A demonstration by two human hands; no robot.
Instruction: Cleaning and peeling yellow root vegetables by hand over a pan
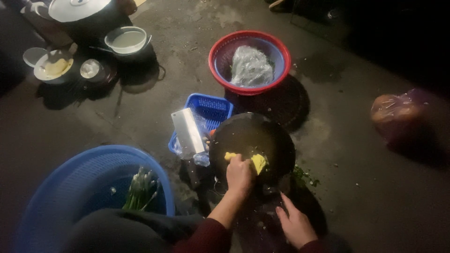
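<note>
My left hand (239, 174) is closed on a yellow sponge (258, 162) and presses it against the inside of a round black pan (255, 136) that sits on the concrete floor in front of me. Lower right, my right hand (295, 226) lies flat with fingers apart on the dark near edge under the pan and holds nothing. Both arms wear dark red sleeves.
A steel cleaver (187, 131) lies across a small blue basket (213, 107) left of the pan. Behind stands a red basket (220, 51) holding a plastic bag (251, 67). A big blue basket (70, 187) with green onions (139, 189) is at lower left. Pots and bowls (125, 40) sit at top left, a filled bag (396, 115) at right.
</note>
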